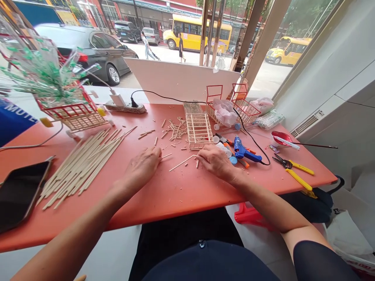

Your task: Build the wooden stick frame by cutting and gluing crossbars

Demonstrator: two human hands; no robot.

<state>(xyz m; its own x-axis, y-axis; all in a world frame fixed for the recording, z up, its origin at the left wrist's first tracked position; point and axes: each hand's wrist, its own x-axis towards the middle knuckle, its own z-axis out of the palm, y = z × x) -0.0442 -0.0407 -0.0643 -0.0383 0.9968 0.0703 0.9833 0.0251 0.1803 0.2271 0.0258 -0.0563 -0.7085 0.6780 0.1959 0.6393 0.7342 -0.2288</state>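
My left hand (143, 163) rests low over the orange table with its fingers curled together. A short wooden stick (167, 155) pokes out from its fingertips. To the right, my right hand (217, 162) is closed in a pinch at the end of a longer wooden stick (182, 162) that slants down to the tabletop. Just below those fingertips is a short cut piece (197, 164). Beyond my right hand stands a small frame (200, 130) built of thin wooden sticks. A pile of cut stick pieces (177, 128) lies left of it.
Long sticks (79, 168) lie left, beside a phone (22, 191). A blue glue gun (244, 151) and yellow-handled pliers (294, 171) lie right. A power strip (125, 108) and stick baskets (74, 107) stand at the back. A black cable (175, 95) runs across.
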